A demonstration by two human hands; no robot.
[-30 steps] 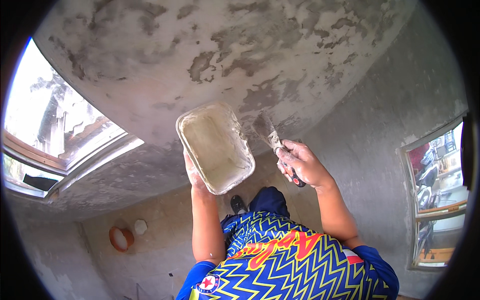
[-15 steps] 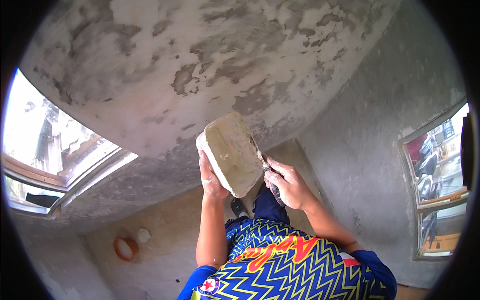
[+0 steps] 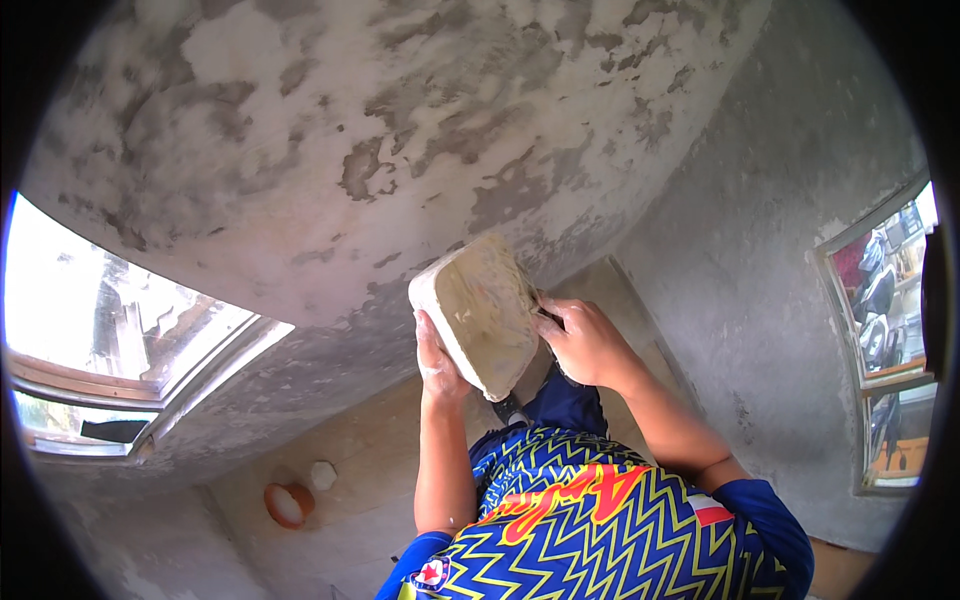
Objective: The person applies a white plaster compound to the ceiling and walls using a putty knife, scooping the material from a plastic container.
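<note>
My left hand (image 3: 440, 362) holds a pale, plaster-smeared rectangular tub (image 3: 447, 328) by its left side, fingers wrapped beneath and the thumb side along the wall. The tub is tilted, its open inside facing up toward me, with a cream residue coating the walls. At its right rim my right hand (image 3: 588, 342) is closed round the dark handle of a putty knife (image 3: 550, 319). Little of the knife shows, and its blade is hidden by the tub and the fingers. White smears mark both hands.
A wall (image 3: 400, 120) patched with white filler rises ahead, and a bare grey wall (image 3: 740, 250) stands at right. Windows (image 3: 120, 320) open at left and right (image 3: 885, 300). An orange ring (image 3: 289, 505) and a pale round piece (image 3: 323, 475) lie on the floor at lower left.
The tub and both hands sit slightly further right in the picture as the view has shifted. The putty knife, more visible along the rim before, is now mostly hidden behind tub and fingers.
</note>
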